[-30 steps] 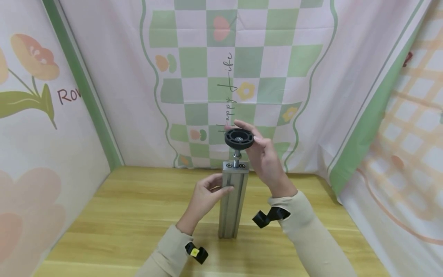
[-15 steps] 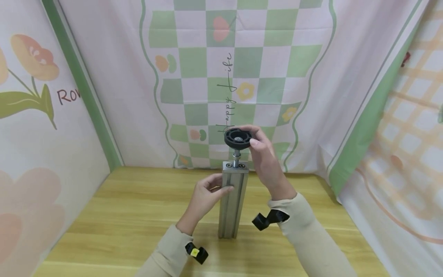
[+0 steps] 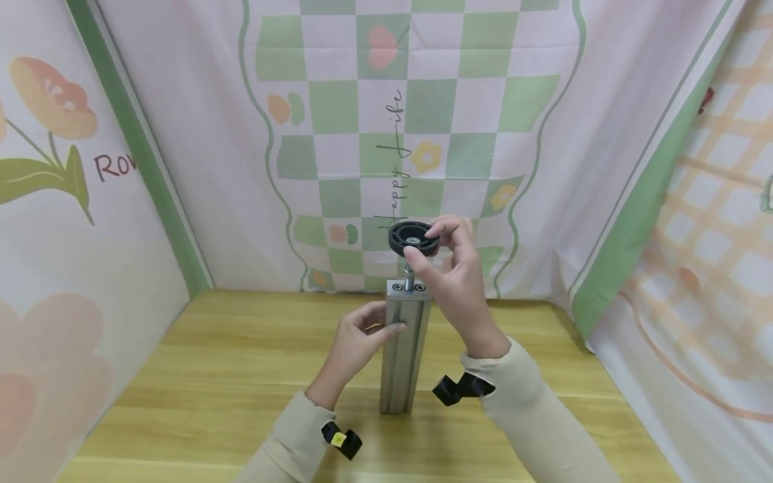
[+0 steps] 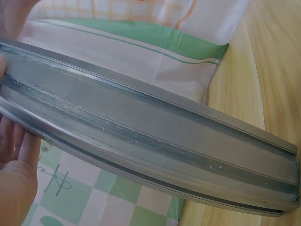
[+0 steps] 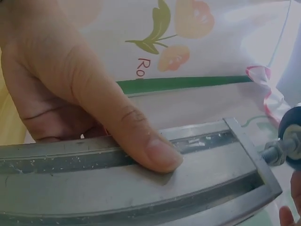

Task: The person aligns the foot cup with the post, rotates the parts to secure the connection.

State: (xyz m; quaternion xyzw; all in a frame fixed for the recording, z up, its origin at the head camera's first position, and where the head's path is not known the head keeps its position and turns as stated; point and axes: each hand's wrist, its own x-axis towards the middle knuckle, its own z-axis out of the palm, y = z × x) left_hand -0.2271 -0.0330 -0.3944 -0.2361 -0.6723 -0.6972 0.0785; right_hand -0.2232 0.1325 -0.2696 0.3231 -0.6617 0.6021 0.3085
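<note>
An aluminium profile (image 3: 401,369) stands upright on the wooden table, with a metal end plate (image 3: 395,294) screwed on top. From the plate rises a threaded rod with a nut (image 5: 277,153), carrying a round black levelling foot (image 3: 395,243). My left hand (image 3: 356,345) grips the profile near its upper end, thumb across the front face and fingers behind. With thumb and fingers, my right hand (image 3: 461,285) pinches the rim of the foot from the right. Small pale flecks lie in the groove of the profile (image 4: 160,127) in the left wrist view.
The light wooden table (image 3: 241,376) extends around the profile's base. Behind it hangs a green-and-white checked curtain (image 3: 338,107), with printed cloth on both sides. A black wrist mount (image 3: 461,389) sticks out from the right sleeve, another (image 3: 342,441) from the left.
My right hand's thumb has swung from the right side of the foot round to its near rim, and the fingers have drawn in over the far right rim. My left hand has kept its grip.
</note>
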